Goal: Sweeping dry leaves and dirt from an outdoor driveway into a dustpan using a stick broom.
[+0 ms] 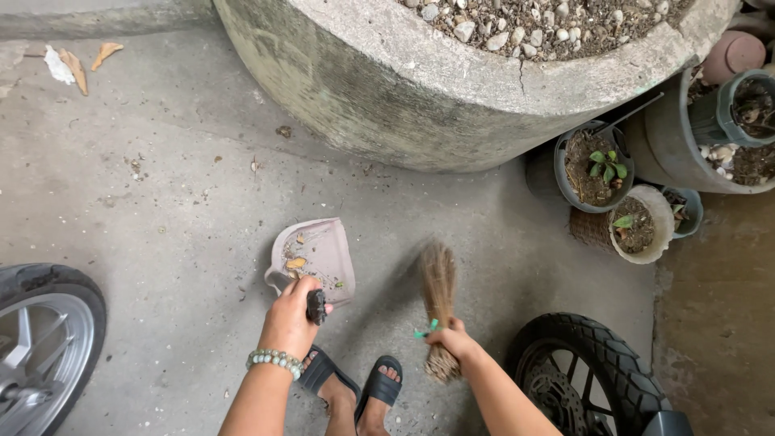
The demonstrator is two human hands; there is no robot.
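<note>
Head view: left hand (288, 320) gripping one dustpan (316, 252); right hand (454, 341) clutching one broom (439, 291); two tyres (597, 355).

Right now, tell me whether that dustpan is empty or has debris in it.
Has debris: the dustpan, held by the left hand, shows a few dry leaves and crumbs inside.

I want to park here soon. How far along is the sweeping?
Partly done: the dustpan already holds dry leaves and grit. In hand: the left hand grips its handle, and the right hand holds the broom beside it. Left: dry leaves near the wall and specks of debris on the concrete.
</note>
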